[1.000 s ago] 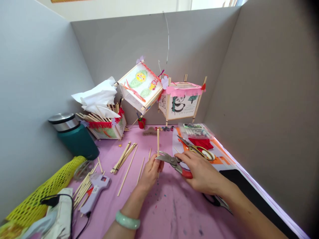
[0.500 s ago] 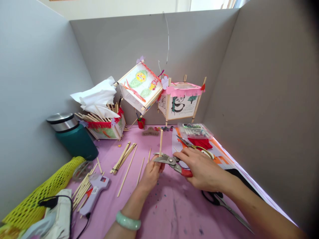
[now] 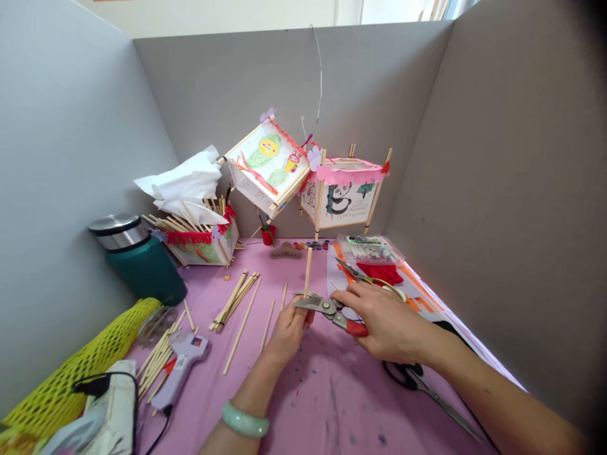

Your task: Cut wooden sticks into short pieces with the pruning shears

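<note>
Red-handled steel snips (image 3: pixel 328 308) at thin upright bamboo stick (image 3: pixel 308 272)

Left hand (image 3: pixel 288 332) clamped round the stick's lower end; right hand (image 3: pixel 389 322) clamped on the snips' handles, jaws apart at the stick, just above left hand, both over pink-covered worktop (image 3: pixel 327 392).

This is a craft workspace, seemingly a partitioned booth in a studio or classroom, though little of the room is seen past the upper edge of the frame. It is enclosed on three sides by grey partition boards (image 3: pixel 284 114). A pink-covered bench (image 3: pixel 332 404) is strewn with bamboo sticks (image 3: pixel 239 322) and a hot glue gun (image 3: pixel 183 370), while drawn-on paper lanterns (image 3: pixel 268 167) are displayed at centre.
</note>
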A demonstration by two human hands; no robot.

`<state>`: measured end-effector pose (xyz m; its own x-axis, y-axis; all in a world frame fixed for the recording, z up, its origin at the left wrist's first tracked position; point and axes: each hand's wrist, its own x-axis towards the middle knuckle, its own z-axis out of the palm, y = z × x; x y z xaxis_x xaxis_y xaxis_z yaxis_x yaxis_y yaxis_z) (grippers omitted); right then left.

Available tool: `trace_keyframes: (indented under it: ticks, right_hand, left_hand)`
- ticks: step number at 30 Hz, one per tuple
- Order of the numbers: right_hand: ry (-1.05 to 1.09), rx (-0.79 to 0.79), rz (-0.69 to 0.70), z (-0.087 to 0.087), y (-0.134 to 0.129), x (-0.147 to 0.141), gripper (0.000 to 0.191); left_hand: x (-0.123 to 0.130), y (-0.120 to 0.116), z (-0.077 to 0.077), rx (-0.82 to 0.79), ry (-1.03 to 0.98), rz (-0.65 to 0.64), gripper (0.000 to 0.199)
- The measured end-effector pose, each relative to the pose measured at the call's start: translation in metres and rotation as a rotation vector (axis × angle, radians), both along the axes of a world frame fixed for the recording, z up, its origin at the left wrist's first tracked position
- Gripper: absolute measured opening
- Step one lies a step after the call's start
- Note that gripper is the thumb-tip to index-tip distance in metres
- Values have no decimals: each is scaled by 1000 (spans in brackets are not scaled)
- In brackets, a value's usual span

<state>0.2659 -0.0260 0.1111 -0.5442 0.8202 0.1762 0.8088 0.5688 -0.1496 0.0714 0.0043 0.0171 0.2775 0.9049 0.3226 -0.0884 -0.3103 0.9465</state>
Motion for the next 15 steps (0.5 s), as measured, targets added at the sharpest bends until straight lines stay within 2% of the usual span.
trace_keyframes:
  ticks: [5,15]
  right_hand:
    - [39,-82,-8,0,-1,-2,43]
    - [62,-118,-24,1,-3,-4,40]
  left_hand:
    - [0,0,-1,-30,-26,6,38]
    - [-1,0,-2,-36,-29,8,36]
